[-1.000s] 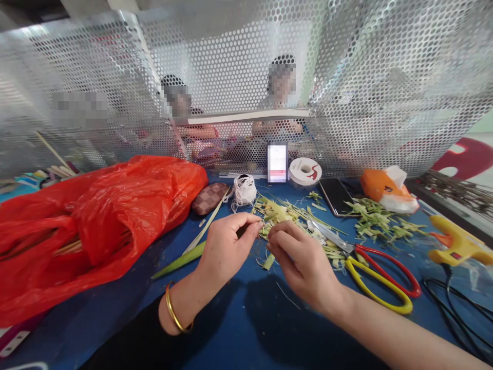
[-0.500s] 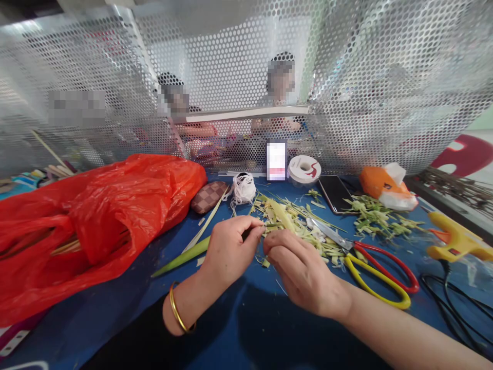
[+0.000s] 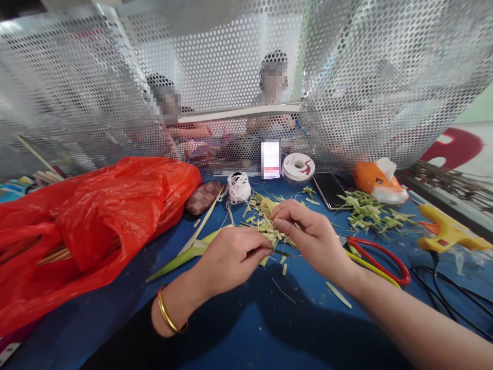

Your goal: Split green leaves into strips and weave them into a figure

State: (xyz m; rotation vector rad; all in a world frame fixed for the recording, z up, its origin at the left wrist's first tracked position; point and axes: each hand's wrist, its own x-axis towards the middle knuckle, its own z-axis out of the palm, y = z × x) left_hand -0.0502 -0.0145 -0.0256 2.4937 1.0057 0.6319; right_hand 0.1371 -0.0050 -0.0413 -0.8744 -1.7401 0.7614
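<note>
My left hand point(image 3: 236, 254), with a gold bangle on the wrist, is low over the blue table, thumb and fingertips pinched together. Just right of it and a little higher, my right hand point(image 3: 308, 226) pinches too, its fingertips over a heap of cut pale-green leaf scraps point(image 3: 256, 218). Anything in either pinch is too small or too hidden to name. A long green leaf point(image 3: 175, 264) lies partly behind my left hand. Scissors with red and yellow handles point(image 3: 389, 257) rest beside my right forearm, which hides part of them.
A red plastic bag point(image 3: 127, 200) fills the left side. Behind the hands are a checkered pouch point(image 3: 204, 198), white string point(image 3: 239, 188), a ribbon spool point(image 3: 298, 167) and phones point(image 3: 329, 190). A yellow glue gun point(image 3: 447, 228) with its cable and a tissue pack point(image 3: 379, 182) lie right.
My right hand has moved up and forward over the leaf scraps. My left hand has come slightly lower. The whole view has shifted a little.
</note>
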